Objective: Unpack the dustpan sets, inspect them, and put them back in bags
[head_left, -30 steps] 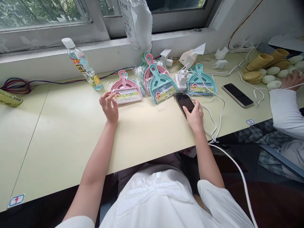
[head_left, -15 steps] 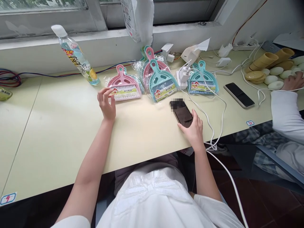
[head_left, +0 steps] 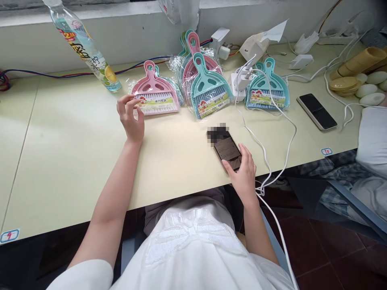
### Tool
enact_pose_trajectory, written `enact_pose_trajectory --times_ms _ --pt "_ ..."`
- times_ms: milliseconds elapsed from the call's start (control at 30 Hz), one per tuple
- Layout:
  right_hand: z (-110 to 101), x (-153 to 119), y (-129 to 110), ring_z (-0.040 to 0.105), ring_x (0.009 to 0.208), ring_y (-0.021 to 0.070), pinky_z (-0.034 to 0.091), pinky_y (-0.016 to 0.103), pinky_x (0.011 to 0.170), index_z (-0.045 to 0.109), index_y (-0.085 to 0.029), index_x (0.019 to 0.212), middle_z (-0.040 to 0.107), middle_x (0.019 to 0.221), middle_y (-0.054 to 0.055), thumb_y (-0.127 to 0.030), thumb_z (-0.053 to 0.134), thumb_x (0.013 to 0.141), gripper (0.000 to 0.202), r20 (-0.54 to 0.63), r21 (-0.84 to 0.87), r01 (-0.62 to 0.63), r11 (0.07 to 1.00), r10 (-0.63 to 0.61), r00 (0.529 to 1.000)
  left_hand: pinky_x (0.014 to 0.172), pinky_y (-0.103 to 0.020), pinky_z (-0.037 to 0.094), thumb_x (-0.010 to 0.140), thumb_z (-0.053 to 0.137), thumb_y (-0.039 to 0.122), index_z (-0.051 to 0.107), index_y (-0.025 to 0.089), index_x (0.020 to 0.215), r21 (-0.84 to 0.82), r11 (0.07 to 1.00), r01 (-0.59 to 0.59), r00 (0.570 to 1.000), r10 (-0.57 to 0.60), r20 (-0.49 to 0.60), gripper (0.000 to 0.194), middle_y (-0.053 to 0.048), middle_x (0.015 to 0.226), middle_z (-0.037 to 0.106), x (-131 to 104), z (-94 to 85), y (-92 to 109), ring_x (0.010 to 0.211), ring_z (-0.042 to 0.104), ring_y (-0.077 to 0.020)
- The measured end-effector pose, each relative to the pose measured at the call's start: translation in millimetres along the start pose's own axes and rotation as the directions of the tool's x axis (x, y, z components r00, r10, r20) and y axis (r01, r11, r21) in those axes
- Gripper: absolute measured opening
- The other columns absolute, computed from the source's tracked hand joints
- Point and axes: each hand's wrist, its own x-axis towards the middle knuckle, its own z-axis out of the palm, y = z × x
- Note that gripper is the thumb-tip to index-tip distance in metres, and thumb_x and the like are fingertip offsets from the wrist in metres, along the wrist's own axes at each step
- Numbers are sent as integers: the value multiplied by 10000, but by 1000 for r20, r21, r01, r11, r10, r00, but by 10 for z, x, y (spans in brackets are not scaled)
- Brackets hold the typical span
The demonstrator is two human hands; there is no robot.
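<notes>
My right hand point(head_left: 244, 173) grips a dark phone point(head_left: 228, 151) by its lower end, thumb on the near left side and fingers along the right edge. Text shows on the screen, and its top is pixelated. My left hand point(head_left: 131, 123) rests on the table with fingers loosely curled, thumb apart, nothing held. Its fingertips are beside the wrapped pink dustpan set point(head_left: 155, 86), partly over its left edge. Right of that lie a front teal dustpan set point(head_left: 210, 86) on a pile of others and another teal set point(head_left: 267, 86).
A bottle point(head_left: 86, 50) stands at the back left. White cables point(head_left: 287, 155) loop from a charger block point(head_left: 242, 82) over the table's front edge. At the right are a second phone point(head_left: 317, 112), pale egg-like objects point(head_left: 372, 99), bamboo-like tubes point(head_left: 359, 64) and a person's white sleeve point(head_left: 373, 131).
The camera view has shifted. The phone in my right hand has come slightly nearer the table's front edge, and text now shows on its screen. My left hand has barely moved.
</notes>
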Motion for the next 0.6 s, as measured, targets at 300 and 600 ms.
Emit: enact_pose_trajectory --times_ms 300,600 --pt "-126 107 228 557 1227 262 414 473 1062 749 -205 914 627 1260 96 -430 373 989 445 -176 390 -40 920 117 977 1095 -447 437 870 603 378 604 280 996 24 999 -48 999 48 24 160 -78 1258 522 11 16 -46 1276 490 -265" --pt "-153 173 327 516 1290 249 359 486 1137 742 -239 685 587 1347 35 -420 406 983 485 -90 409 -50 911 94 991 1090 -445 438 859 626 401 608 275 918 -1 1000 -14 1000 14 20 141 -79 1220 542 15 3 -34 1275 495 -274"
